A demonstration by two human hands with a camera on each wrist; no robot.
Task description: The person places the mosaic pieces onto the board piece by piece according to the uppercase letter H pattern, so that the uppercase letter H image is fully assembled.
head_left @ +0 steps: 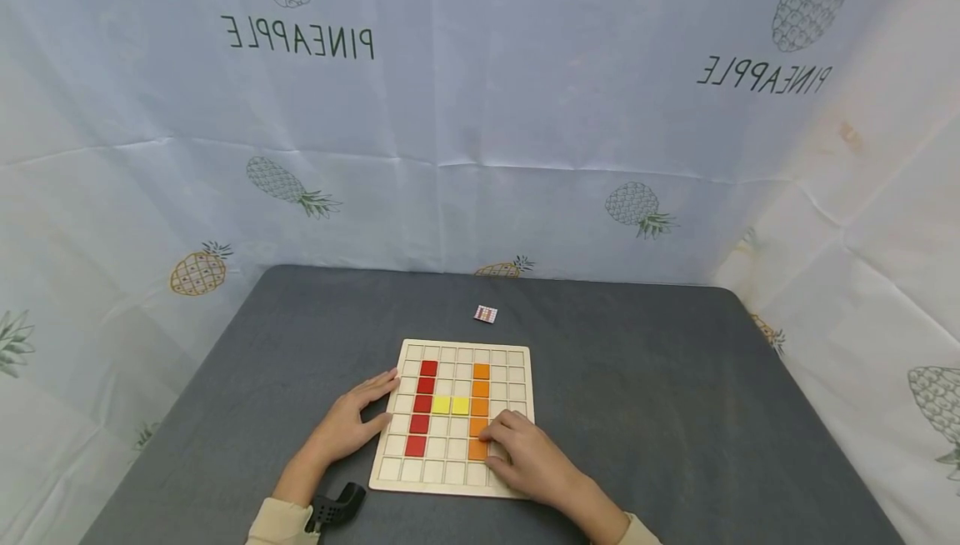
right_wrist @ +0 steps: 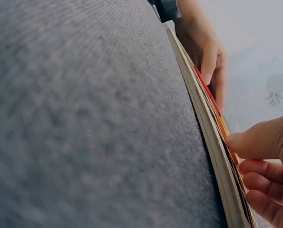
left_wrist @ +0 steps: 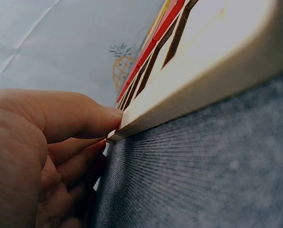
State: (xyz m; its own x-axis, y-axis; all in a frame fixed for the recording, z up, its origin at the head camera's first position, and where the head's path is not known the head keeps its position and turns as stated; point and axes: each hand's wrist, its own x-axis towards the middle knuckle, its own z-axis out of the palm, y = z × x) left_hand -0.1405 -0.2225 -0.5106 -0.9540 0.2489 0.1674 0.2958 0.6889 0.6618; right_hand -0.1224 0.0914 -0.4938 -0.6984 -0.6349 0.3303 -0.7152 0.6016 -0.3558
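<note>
A wooden grid board (head_left: pixel 454 472) lies flat on the dark table. Red tiles (head_left: pixel 419 424) form a column on its left and orange tiles (head_left: pixel 480 390) a column right of centre. Two yellow tiles (head_left: pixel 450 405) bridge them in one row. My left hand (head_left: pixel 348 420) rests against the board's left edge, thumb and fingers extended; its thumb touches the rim in the left wrist view. Over the board's lower right, my right hand (head_left: pixel 534 457) has loosely bent fingers, its fingertips at the lowest orange tiles. In the right wrist view its thumb (right_wrist: pixel 258 139) touches the orange column; nothing shows between the fingers.
A small printed card (head_left: pixel 486 313) lies beyond the board near the table's back. The dark table (head_left: pixel 637 378) extends on both sides of the board. A white cloth with pineapple prints (head_left: pixel 487 95) hangs behind. A black wrist strap (head_left: pixel 337 505) sits on the left wrist.
</note>
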